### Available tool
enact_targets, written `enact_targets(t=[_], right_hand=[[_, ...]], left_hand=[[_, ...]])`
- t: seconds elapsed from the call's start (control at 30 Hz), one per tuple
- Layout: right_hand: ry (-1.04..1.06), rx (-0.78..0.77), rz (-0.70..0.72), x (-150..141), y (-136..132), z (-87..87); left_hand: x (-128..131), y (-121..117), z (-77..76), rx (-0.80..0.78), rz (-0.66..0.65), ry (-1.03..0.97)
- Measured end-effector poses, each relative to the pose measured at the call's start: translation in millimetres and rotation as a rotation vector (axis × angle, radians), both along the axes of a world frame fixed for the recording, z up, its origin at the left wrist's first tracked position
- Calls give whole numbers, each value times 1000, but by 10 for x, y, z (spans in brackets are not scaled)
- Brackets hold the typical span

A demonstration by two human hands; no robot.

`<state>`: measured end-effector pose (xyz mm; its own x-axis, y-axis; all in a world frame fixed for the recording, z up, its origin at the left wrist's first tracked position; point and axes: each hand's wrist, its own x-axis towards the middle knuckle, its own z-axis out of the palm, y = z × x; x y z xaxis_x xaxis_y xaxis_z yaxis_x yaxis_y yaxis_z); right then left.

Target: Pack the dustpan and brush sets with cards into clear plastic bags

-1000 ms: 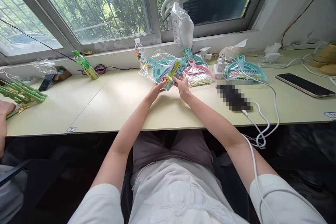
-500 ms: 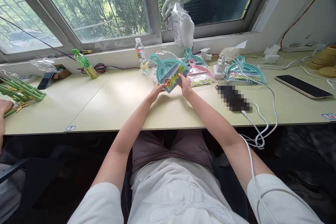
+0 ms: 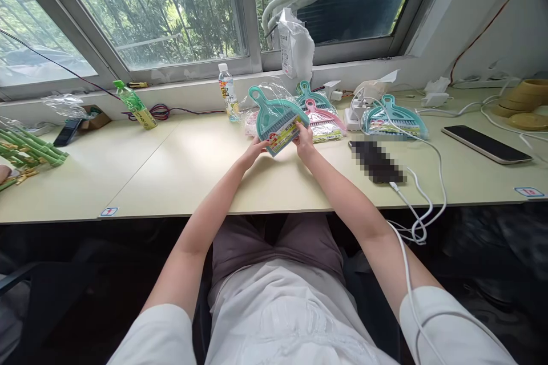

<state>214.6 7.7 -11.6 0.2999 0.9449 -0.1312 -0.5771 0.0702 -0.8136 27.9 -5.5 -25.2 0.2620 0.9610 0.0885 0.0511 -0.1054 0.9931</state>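
Observation:
Between my hands is a teal dustpan and brush set with a yellow-green label, held tilted above the table with its handle up and to the left. My left hand grips its lower left corner, fingers closed on the edge. At the right edge my right hand is closed on it, thumb over the label. Just behind lie a pink dustpan set and another teal set, both in clear wrap. Further right is one more wrapped teal set.
A phone with white cables lies right of my hands, a second phone beyond. Along the window stand a clear bottle and a green-capped bottle. At far left are green bamboo stalks and part of another person's hand.
The dustpan set in my hands has turned slightly, its handle now more upright. The view has shifted a little, and the other person's hand at the left has mostly gone out of sight.

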Motion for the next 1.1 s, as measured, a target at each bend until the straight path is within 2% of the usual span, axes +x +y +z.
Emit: enact_targets(t=[0.47, 0.67, 0.77, 0.83, 0.97, 1.1], right_hand=[[-49, 37, 10, 17, 49, -65], [-92, 184, 201, -10, -47, 50], [-124, 206, 286, -30, -84, 74], [-130, 175, 287, -40, -91, 68], [-114, 115, 194, -40, -83, 58], [-91, 151, 141, -16, -91, 98]], left_hand=[[26, -95, 61, 11, -18, 3], [-15, -120, 133, -20, 102, -97], [-51, -137, 179, -8, 114, -107], [-58, -143, 188, -7, 92, -83], [-21, -149, 160, -2, 12, -23], [18, -187, 145, -2, -117, 31]])
